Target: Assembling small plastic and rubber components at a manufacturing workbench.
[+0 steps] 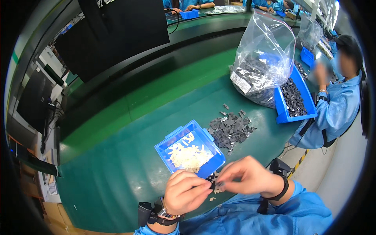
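Note:
My left hand (185,191) is closed in a pinch at the near edge of the bench; what its fingertips hold, if anything, cannot be made out. Facing it, my right hand (247,176) pinches a small dark grey piece (220,184) between thumb and forefinger. Just beyond both hands sits a blue plastic bin (162,147) with a heap of small cream-coloured pieces (190,157) in it. To the bin's right, a loose pile of small dark grey plastic parts (232,129) lies on the green mat. Below my fingers, partly hidden, are a few cream and dark bits (212,199).
A large clear plastic bag (258,66) of dark parts stands at the far right, beside a blue tray (310,102) full of similar parts. A co-worker (344,94) in blue sits beyond it. A black monitor (113,39) rises at the back left. The green mat (117,172) covers the bench.

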`<state>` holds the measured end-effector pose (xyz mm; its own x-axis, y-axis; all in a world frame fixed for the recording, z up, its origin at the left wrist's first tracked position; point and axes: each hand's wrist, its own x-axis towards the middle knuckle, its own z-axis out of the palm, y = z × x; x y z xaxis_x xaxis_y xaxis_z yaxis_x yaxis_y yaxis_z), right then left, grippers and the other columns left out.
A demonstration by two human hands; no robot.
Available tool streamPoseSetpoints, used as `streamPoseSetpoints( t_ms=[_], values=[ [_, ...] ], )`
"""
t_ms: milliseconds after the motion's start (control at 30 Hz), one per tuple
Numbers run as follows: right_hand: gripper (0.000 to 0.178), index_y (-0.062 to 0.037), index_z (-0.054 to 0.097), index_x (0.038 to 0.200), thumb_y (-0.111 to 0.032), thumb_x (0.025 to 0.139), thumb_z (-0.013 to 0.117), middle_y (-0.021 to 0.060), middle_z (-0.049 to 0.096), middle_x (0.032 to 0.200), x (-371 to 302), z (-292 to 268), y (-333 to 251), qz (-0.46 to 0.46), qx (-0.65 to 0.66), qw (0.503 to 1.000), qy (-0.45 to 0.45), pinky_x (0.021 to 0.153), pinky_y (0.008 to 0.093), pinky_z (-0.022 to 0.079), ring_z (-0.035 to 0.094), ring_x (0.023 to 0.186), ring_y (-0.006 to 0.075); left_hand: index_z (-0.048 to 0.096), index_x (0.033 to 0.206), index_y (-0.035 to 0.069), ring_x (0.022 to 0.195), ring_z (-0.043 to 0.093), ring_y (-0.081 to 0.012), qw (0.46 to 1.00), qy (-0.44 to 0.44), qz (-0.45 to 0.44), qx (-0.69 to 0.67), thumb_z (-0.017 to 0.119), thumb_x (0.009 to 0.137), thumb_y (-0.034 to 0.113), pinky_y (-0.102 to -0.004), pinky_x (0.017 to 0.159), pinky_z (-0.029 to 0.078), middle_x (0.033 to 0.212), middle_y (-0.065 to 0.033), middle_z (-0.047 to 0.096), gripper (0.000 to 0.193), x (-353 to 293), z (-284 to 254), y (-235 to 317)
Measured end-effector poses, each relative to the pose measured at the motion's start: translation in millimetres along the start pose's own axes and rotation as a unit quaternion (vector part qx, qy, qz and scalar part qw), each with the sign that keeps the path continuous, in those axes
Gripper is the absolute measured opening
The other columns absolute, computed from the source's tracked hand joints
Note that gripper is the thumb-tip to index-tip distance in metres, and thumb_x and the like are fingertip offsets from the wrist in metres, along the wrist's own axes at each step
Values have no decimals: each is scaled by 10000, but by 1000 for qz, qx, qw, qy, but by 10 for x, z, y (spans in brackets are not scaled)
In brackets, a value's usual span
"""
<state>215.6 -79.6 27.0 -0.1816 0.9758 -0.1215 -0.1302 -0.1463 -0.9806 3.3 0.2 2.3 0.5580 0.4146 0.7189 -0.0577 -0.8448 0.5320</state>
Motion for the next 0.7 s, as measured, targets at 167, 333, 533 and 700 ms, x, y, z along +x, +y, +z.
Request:
streamPoseSetpoints(
  t_ms=[167, 333, 533, 700],
  values=[
    [151, 14, 719, 855, 81, 777, 608, 63, 687, 771, -172, -1085, -167, -152, -404, 801, 416, 626, 270, 512, 633, 657, 123, 688, 841, 19, 681, 599, -236, 994, 90, -50, 43, 738, 719, -9, -339, 617, 466, 790, -94, 673, 134, -38, -78, -16],
    [142, 32, 712, 959, 20, 835, 643, 174, 718, 855, -352, -2203, -209, -93, -605, 620, 491, 702, 349, 546, 706, 761, 269, 670, 853, -10, 675, 585, -243, 984, 139, -87, 74, 677, 750, -66, -328, 614, 463, 769, -115, 652, 117, 0, -70, 34],
    [187, 17, 682, 967, 74, 791, 653, 157, 687, 896, -305, -1390, -198, -212, -588, 680, 383, 721, 372, 539, 672, 793, 301, 673, 871, -21, 698, 599, -241, 984, 128, -96, 74, 676, 743, -94, -321, 607, 470, 795, -131, 665, 147, 19, -47, 2],
    [251, -66, 714, 964, -48, 721, 776, 81, 662, 883, -199, -313, 117, -210, -528, 823, 16, 693, 368, 526, 643, 785, 264, 678, 879, -27, 706, 600, -243, 984, 134, -98, 66, 678, 752, -88, -310, 605, 470, 810, -135, 673, 140, -27, -45, -51]
  ],
)
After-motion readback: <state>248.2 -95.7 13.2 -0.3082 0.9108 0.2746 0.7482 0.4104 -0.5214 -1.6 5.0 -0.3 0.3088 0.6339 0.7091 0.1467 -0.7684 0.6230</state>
